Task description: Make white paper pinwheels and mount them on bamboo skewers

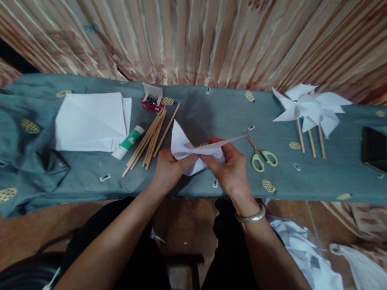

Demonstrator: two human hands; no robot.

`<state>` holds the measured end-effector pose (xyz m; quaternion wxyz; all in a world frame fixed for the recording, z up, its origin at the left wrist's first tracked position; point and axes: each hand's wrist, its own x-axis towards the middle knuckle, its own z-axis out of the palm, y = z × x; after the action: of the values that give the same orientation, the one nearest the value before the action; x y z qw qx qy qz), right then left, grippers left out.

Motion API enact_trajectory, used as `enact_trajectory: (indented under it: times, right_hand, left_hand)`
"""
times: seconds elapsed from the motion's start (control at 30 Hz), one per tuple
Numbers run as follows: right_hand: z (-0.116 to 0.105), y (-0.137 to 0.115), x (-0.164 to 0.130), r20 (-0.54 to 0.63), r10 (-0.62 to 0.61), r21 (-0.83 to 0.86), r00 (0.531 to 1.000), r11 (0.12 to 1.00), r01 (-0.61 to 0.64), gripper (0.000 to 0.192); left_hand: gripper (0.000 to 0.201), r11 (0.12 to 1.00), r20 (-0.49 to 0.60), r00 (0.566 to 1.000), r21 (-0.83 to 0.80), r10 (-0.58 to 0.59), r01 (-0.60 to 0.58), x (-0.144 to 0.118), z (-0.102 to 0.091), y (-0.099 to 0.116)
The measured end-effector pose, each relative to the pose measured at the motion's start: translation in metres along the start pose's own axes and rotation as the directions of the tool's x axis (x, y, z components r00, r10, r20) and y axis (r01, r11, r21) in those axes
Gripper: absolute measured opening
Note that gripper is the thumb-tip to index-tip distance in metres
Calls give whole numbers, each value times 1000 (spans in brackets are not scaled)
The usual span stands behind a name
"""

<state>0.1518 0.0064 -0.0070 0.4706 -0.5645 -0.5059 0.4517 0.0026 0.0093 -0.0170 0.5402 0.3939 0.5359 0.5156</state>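
A sheet of white paper [197, 158] with its corners bent up is held above the front of the cloth-covered table. My left hand [170, 170] pinches its left side, thumb pressed near the middle. On the other side my right hand [229, 166] is closed on the same paper, thumb on top and fingers behind. Both thumbs almost meet at the centre. Green-handled scissors [263, 160] lie slightly open just right of my right hand. Several thin wooden sticks [148, 142] rest to the left of my left hand.
A glue stick [128, 142] and a stack of white paper [90, 121] lie at left. Behind the sticks stands an open red box of pins [152, 99]. Finished paper pinwheels [307, 107] and a phone [375, 149] are at right. Paper scraps [310, 261] cover the floor below.
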Motion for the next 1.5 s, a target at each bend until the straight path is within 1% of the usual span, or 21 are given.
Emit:
enact_trajectory:
  times: [0.13,0.27,0.37,0.53,0.7,0.87,1.03,1.13,1.33,1.5]
  right_hand:
    - [0,0,-2,-15,-31,-52,999,998,30,46]
    - [1,2,-3,-53,-76,-147,996,987,67,47]
    - [1,1,-4,-64,-94,-185,994,979,80,46]
    - [1,-1,-5,-50,-82,-178,995,981,72,49]
    - [1,-4,-6,-69,-89,-223,994,972,72,46]
    - [0,-5,-7,-70,-82,-251,994,966,62,47]
    - [-1,-3,-6,-57,-65,-225,996,973,51,46]
    - [-1,-2,-6,-51,-74,-219,996,974,61,47]
    - [0,-1,-8,-46,-82,-236,996,969,69,48]
    - [-1,-5,-9,-58,-85,-287,995,956,65,51]
  left_hand:
    - [27,1000,-6,1000,-23,0,0,-1,0,-3]
    - [28,998,12,1000,-60,-9,10,-2,1,-2]
    - [29,999,24,1000,-54,-4,5,-2,1,0]
    - [25,1000,18,1000,-10,3,-2,-3,1,4]
    - [23,1000,35,999,-8,-30,30,-5,1,6]
    - [25,997,63,995,-11,-74,75,-7,0,5]
    - [28,995,91,991,-22,-97,99,-8,-1,5]
    - [28,995,114,989,-37,-93,97,-7,-2,5]
    - [28,998,83,994,-14,-65,66,-5,-4,2]
    - [25,998,85,994,-25,-63,66,-4,-5,2]
